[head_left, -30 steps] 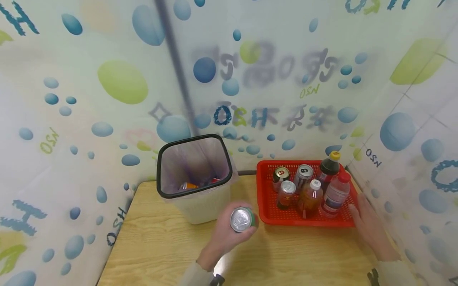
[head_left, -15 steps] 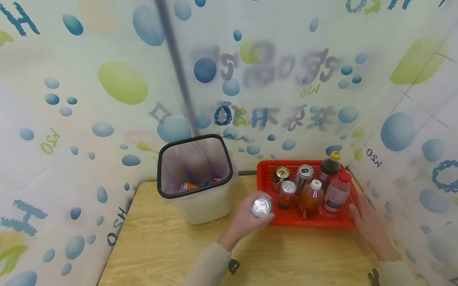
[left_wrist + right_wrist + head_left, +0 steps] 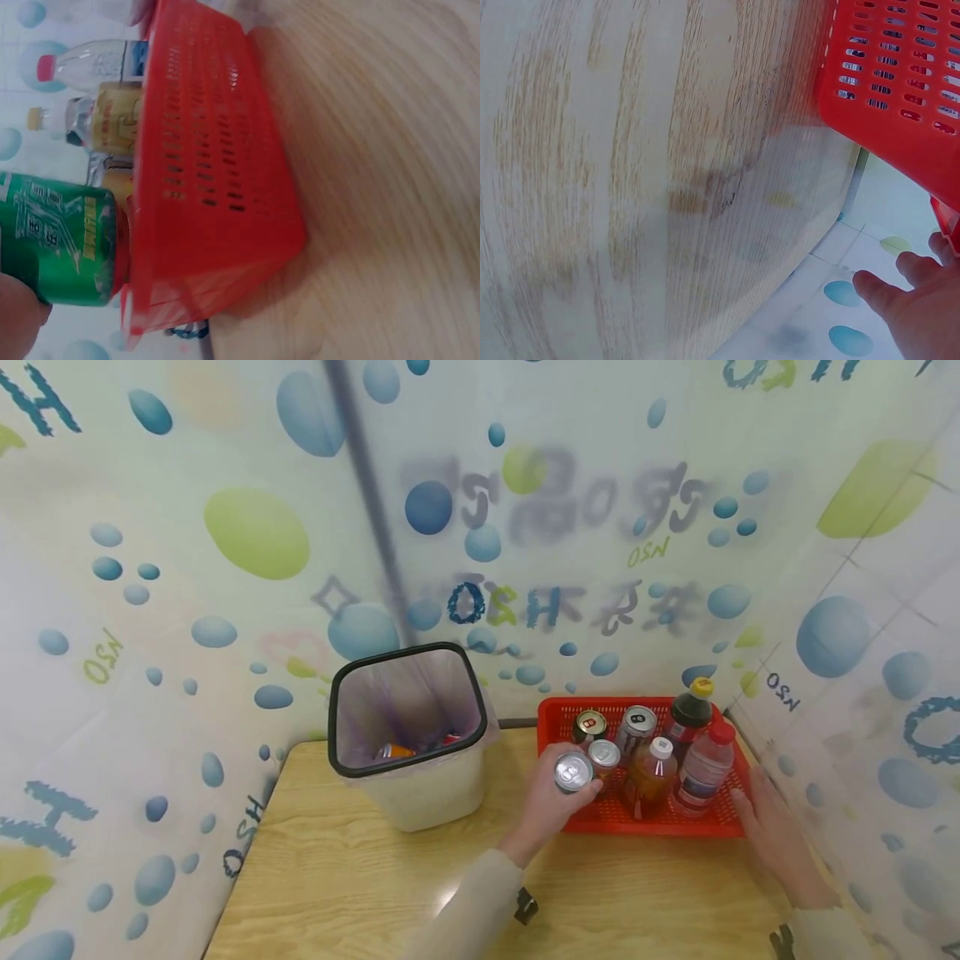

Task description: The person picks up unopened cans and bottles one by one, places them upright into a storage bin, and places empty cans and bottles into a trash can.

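Note:
My left hand [image 3: 546,793] grips a green drink can [image 3: 60,236] with a silver top, holding it upright over the left front of the red plastic basket [image 3: 660,829]. In the left wrist view the can's base overlaps the basket rim. My right hand [image 3: 776,835] is at the basket's right side, fingers extended along its rim, thumb apart. Inside the basket stand a gold-topped can [image 3: 590,725], a silver can [image 3: 638,722], a small can [image 3: 604,754], a dark bottle with a yellow cap [image 3: 690,710], an amber drink bottle [image 3: 649,777] and a clear red-capped bottle [image 3: 705,768].
A white bin [image 3: 435,793] with a black rim and a clear liner stands left of the basket, a few colourful items at its bottom. Both stand on a wooden table [image 3: 337,885], against a patterned wall covering [image 3: 555,543] at the back and sides.
My left hand has moved the green can rightward and away from me, from in front of the bin to over the basket's left front. My right hand has stayed at the basket's right side.

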Demonstrator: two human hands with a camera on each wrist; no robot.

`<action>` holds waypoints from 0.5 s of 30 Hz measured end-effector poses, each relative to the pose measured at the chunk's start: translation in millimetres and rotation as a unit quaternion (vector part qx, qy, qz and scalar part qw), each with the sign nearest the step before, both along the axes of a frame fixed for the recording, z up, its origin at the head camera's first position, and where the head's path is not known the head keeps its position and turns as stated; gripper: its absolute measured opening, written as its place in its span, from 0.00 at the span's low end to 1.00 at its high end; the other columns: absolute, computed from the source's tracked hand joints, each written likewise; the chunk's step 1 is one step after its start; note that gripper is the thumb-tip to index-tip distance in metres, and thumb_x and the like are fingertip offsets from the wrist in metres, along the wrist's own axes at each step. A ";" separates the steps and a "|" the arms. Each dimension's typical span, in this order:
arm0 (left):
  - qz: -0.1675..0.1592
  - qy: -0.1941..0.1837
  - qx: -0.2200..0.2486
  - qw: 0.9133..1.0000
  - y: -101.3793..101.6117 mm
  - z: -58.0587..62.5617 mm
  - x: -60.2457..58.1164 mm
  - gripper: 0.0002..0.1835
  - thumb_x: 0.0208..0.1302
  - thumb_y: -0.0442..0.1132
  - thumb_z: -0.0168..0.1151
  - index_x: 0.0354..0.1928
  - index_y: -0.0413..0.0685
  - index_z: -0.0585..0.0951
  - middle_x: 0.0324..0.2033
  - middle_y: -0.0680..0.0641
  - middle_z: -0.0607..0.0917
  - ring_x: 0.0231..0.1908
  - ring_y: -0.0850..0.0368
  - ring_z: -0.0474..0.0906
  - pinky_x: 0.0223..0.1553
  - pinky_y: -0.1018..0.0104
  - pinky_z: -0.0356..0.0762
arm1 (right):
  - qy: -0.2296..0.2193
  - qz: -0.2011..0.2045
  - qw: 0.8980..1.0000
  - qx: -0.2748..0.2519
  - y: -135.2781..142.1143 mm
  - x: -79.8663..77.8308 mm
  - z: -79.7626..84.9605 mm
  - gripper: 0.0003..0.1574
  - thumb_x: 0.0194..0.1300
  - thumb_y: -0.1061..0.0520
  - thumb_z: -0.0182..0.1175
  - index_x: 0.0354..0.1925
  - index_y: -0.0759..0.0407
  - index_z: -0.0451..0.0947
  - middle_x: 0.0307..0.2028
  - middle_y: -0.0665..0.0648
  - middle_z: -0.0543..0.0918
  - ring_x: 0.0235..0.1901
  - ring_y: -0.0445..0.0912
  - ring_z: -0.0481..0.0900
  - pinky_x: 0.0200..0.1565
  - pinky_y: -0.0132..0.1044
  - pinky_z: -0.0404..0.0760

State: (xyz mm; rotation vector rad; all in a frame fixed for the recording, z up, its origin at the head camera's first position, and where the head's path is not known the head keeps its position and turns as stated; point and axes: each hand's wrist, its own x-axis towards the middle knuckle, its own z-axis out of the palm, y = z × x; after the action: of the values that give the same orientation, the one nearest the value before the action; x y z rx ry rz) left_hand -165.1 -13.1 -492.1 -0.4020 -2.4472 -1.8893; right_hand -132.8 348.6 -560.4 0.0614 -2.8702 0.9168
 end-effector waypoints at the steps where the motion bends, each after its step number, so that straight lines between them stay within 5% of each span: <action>1: 0.007 0.004 0.003 1.000 2.0 -2.3 -1.3 0.28 0.60 0.46 0.76 0.60 0.55 0.75 0.55 0.57 0.80 0.53 0.60 0.77 0.58 0.60 0.79 | 0.000 -0.001 1.000 0.000 -0.5 0.0 0.1 0.45 0.85 0.46 0.41 0.80 0.71 0.33 0.77 0.80 0.41 0.76 0.75 0.39 0.74 0.67 0.38; 15: 0.024 -0.036 -0.032 0.999 22.5 -27.6 -8.4 0.27 0.60 0.48 0.77 0.57 0.58 0.74 0.52 0.61 0.79 0.52 0.64 0.77 0.60 0.62 0.79 | -0.014 -0.011 1.000 0.005 -0.7 -0.8 -2.6 0.47 0.85 0.44 0.41 0.81 0.67 0.31 0.78 0.79 0.40 0.77 0.74 0.39 0.72 0.71 0.40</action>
State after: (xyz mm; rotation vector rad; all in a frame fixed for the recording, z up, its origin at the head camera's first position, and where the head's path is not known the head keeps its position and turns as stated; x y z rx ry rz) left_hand -173.5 9.3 -519.7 -0.2808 -2.5433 -1.8429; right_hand -133.6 347.9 -563.0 0.0188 -2.8955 0.9054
